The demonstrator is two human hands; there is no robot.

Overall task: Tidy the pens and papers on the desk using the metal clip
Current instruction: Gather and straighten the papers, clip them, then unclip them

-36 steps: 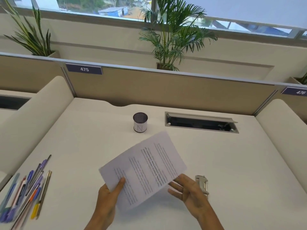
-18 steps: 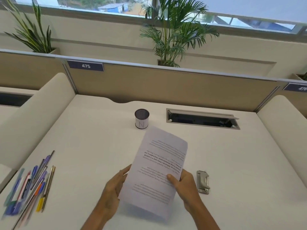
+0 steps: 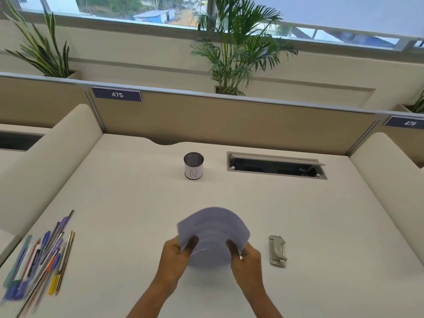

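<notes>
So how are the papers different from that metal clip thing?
The papers are up off the desk, held by the left hand and the right hand; the metal clip lies flat on the desk, untouched. The papers are bent into a curve and blurred; the clip looks stiff and sharp. The papers are pale and broad; the clip is grey, shiny and much smaller. Both sit near the desk's front edge.

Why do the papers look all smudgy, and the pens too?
Head view: the papers are smeared by motion blur, so their print is unreadable, held between the left hand and right hand; the pens near the frame's edge are streaked too, while the metal clip and mesh cup look sharp.
</notes>
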